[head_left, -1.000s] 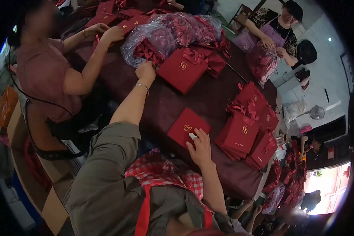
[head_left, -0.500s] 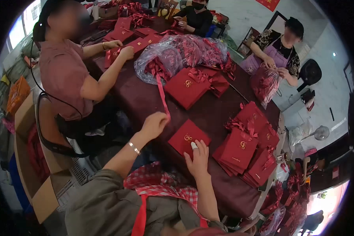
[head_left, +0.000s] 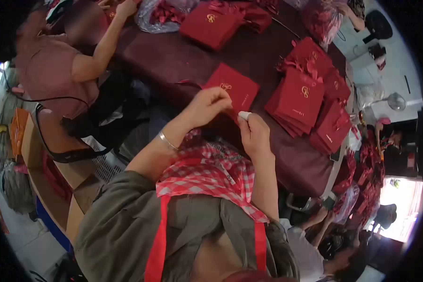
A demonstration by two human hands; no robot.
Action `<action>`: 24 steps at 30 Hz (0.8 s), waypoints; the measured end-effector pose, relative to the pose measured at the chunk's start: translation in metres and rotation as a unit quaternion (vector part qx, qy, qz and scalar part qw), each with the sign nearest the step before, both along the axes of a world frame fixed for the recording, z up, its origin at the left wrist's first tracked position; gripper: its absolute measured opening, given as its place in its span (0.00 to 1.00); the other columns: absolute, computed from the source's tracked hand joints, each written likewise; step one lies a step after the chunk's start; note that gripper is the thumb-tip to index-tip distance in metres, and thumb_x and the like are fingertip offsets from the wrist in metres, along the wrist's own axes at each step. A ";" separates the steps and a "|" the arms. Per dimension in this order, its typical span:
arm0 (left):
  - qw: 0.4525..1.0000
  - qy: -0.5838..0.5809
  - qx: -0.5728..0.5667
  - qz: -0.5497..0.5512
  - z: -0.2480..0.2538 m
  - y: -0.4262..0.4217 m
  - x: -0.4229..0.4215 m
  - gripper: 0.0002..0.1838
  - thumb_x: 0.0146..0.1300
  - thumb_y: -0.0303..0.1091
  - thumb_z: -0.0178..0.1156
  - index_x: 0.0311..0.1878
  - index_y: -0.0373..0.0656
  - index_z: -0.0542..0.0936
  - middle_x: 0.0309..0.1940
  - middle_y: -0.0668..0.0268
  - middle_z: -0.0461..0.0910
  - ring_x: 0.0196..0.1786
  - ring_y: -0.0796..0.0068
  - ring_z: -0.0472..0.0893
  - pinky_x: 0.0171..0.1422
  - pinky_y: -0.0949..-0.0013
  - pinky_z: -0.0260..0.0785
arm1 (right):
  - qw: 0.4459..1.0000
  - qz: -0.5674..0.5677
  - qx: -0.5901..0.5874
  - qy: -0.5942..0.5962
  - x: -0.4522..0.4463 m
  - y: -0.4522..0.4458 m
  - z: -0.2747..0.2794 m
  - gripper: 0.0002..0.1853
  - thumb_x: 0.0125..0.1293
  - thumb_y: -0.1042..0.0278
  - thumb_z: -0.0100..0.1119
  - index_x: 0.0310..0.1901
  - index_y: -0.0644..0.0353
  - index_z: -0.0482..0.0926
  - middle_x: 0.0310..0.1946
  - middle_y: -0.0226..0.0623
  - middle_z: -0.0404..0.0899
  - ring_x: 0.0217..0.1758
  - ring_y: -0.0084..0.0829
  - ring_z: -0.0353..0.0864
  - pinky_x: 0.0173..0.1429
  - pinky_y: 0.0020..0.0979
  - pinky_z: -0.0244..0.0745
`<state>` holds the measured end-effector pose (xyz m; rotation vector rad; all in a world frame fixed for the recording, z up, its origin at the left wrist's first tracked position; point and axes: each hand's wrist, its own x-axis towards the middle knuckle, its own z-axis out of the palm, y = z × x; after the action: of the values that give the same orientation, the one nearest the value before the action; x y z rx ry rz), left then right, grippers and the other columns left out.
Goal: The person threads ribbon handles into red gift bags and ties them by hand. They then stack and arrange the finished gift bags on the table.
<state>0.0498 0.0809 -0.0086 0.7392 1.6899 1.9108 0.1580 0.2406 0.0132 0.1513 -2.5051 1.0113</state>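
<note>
A red bag with gold lettering (head_left: 242,87) lies flat near the table's front edge. My left hand (head_left: 209,105) is closed in a pinch over the bag's near left corner, on a red ribbon whose loop shows just left of the hand. My right hand (head_left: 254,134), a white cover on one fingertip, is closed close by on the right, thumb and finger pressed together. What it pinches is too small to make out. To the right stands a stack of red bags (head_left: 298,96) with ribbon bows on top.
More red bags (head_left: 211,23) lie at the back beside a clear plastic bag of ribbons (head_left: 167,14). A person in a pink shirt (head_left: 47,75) sits at the left by an open cardboard box (head_left: 51,178). Another person's hands hold a filled plastic bag at the back right.
My left hand has pulled a red ribbon from the plastic bag and brought it to the flat bag. My right hand has left the bag's face and closed near my left. The view has tilted down.
</note>
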 end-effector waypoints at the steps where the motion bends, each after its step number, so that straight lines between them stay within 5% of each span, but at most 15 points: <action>1: 0.997 0.045 -0.035 0.047 0.005 -0.006 -0.003 0.06 0.67 0.30 0.55 0.38 0.37 0.76 0.34 0.69 0.79 0.37 0.82 0.77 0.43 0.75 0.71 | 1.000 -0.002 0.003 -0.005 0.004 0.004 -0.003 0.05 0.63 0.74 0.55 0.34 0.67 0.74 0.32 0.52 0.75 0.38 0.52 0.74 0.39 0.43 0.70; 4: 0.944 0.191 -0.208 0.172 0.001 -0.012 -0.020 0.07 0.65 0.30 0.56 0.41 0.36 0.77 0.35 0.67 0.80 0.36 0.79 0.78 0.42 0.73 0.71 | 0.999 -0.024 -0.046 -0.009 0.008 0.013 -0.015 0.06 0.62 0.74 0.55 0.37 0.68 0.75 0.34 0.52 0.75 0.39 0.52 0.74 0.41 0.43 0.70; 8: 0.846 0.373 -0.255 0.283 0.005 -0.002 -0.047 0.08 0.59 0.32 0.61 0.40 0.42 0.80 0.41 0.59 0.78 0.45 0.57 0.78 0.47 0.60 0.72 | 0.998 -0.012 -0.050 0.045 -0.011 0.008 -0.014 0.07 0.63 0.76 0.53 0.40 0.68 0.76 0.35 0.51 0.77 0.41 0.51 0.76 0.43 0.42 0.72; 9: 0.836 0.370 -0.307 0.265 0.005 0.000 -0.059 0.13 0.59 0.41 0.61 0.43 0.44 0.81 0.45 0.57 0.77 0.51 0.56 0.75 0.52 0.55 0.70 | 0.997 -0.012 -0.052 0.049 -0.015 0.007 -0.015 0.07 0.63 0.76 0.53 0.40 0.68 0.76 0.35 0.51 0.77 0.41 0.51 0.76 0.43 0.42 0.72; 12: 0.797 0.364 -0.436 0.206 0.001 0.017 -0.080 0.19 0.59 0.47 0.61 0.45 0.40 0.81 0.43 0.53 0.79 0.46 0.50 0.78 0.50 0.55 0.71 | 0.996 0.015 -0.074 0.052 -0.034 0.007 -0.019 0.07 0.63 0.77 0.51 0.42 0.68 0.75 0.36 0.52 0.78 0.42 0.51 0.77 0.45 0.41 0.73; 15: 0.827 0.309 -0.417 0.215 0.004 0.029 -0.070 0.24 0.54 0.52 0.64 0.46 0.41 0.81 0.44 0.52 0.78 0.48 0.51 0.77 0.53 0.56 0.71 | 0.997 -0.025 -0.067 0.018 -0.050 0.013 -0.037 0.08 0.65 0.76 0.50 0.43 0.70 0.73 0.37 0.52 0.80 0.42 0.49 0.80 0.44 0.40 0.75; 19: 0.815 0.340 -0.377 0.279 0.001 0.036 -0.066 0.22 0.49 0.43 0.69 0.45 0.42 0.78 0.41 0.56 0.78 0.47 0.55 0.78 0.49 0.56 0.71 | 0.992 -0.028 -0.120 -0.026 -0.056 0.019 -0.042 0.09 0.67 0.75 0.48 0.46 0.70 0.71 0.37 0.50 0.82 0.41 0.44 0.83 0.44 0.36 0.76; 24: 0.918 0.177 -0.279 0.221 -0.002 0.043 -0.086 0.21 0.48 0.36 0.71 0.44 0.39 0.75 0.34 0.57 0.80 0.37 0.60 0.81 0.41 0.61 0.73 | 0.986 -0.017 -0.146 -0.084 -0.058 0.026 -0.038 0.09 0.68 0.74 0.47 0.46 0.70 0.71 0.39 0.48 0.82 0.43 0.38 0.83 0.47 0.32 0.75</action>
<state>-0.0367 0.1240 -0.0104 0.5177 2.6590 1.4592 0.1003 0.2671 -0.0244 -0.0668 -2.4583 1.4151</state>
